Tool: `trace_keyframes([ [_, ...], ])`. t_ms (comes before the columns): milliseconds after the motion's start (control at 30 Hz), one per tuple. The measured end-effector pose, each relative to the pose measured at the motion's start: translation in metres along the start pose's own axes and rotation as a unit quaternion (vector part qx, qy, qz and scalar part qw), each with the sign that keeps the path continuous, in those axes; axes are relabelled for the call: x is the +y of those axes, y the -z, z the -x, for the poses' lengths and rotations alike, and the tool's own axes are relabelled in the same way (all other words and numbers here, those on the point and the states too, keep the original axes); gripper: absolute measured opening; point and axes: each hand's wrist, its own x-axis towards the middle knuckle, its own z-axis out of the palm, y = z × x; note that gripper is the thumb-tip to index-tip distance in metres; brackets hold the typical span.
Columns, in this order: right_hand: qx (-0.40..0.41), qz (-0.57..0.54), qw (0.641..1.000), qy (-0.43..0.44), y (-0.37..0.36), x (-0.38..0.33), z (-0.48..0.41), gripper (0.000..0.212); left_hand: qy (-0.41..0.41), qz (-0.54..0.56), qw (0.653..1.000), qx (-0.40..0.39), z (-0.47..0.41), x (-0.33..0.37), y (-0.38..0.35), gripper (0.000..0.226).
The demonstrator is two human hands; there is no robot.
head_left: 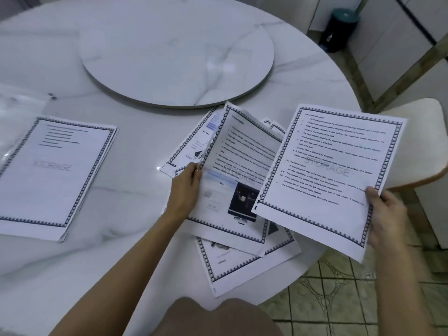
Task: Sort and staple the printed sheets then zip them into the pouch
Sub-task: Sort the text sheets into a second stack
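Observation:
My right hand [385, 217] grips the lower right corner of one printed sheet [332, 170], a bordered text page with a faint STORAGE watermark, raised above the table's right edge. My left hand [185, 190] pinches the left edge of another sheet [240, 180] that carries text and a dark picture, lifting it off a loose heap of printed sheets [242, 260]. A squared stack of sheets [53, 175] lies flat at the left. A clear plastic pouch [21, 105] lies partly under that stack at the far left. No stapler is in view.
The round white marble table [121, 251] has a raised turntable [177, 52] at its middle. A cream chair [417, 146] stands to the right of the table. A dark bin [339, 30] sits on the tiled floor at the back right.

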Motion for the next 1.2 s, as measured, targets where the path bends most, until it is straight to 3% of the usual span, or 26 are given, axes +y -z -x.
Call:
trace_keyframes([
  [200, -0.032, 0.018, 0.999, -0.004, -0.038, 0.002, 0.025, 0.012, 0.045, 0.008, 0.997, 0.061, 0.007, -0.043, 0.065, 0.017],
  [400, -0.070, 0.011, 0.997, 0.005, -0.079, 0.009, 0.066, 0.016, 0.102, -0.004, 0.989, 0.110, 0.017, -0.091, 0.124, 0.019],
  [467, -0.085, 0.001, 0.996, 0.009, -0.090, 0.012, 0.078, 0.004, 0.127, -0.008, 0.985, 0.117, 0.020, -0.102, 0.140, 0.019],
  [533, -0.102, -0.004, 0.995, 0.005, -0.100, 0.016, 0.087, 0.031, 0.146, -0.008, 0.982, 0.119, 0.022, -0.112, 0.155, 0.021],
  [600, -0.105, -0.009, 0.994, 0.005, -0.110, 0.020, 0.093, 0.032, 0.157, -0.008, 0.980, 0.121, 0.024, -0.121, 0.168, 0.022],
  [700, -0.102, -0.001, 0.995, 0.010, -0.125, 0.023, 0.107, 0.006, 0.164, -0.007, 0.979, 0.121, 0.024, -0.133, 0.183, 0.024],
  [800, -0.102, 0.021, 0.994, 0.014, -0.136, 0.027, 0.114, 0.017, 0.171, 0.001, 0.979, 0.114, 0.023, -0.142, 0.194, 0.024],
  [1000, -0.124, 0.035, 0.991, 0.019, -0.158, 0.029, 0.133, 0.015, 0.182, 0.034, 0.980, 0.073, 0.024, -0.158, 0.206, 0.030],
  [1200, -0.149, 0.050, 0.987, 0.027, -0.180, 0.033, 0.150, 0.014, 0.134, 0.031, 0.987, 0.087, 0.034, -0.157, 0.217, 0.034],
])
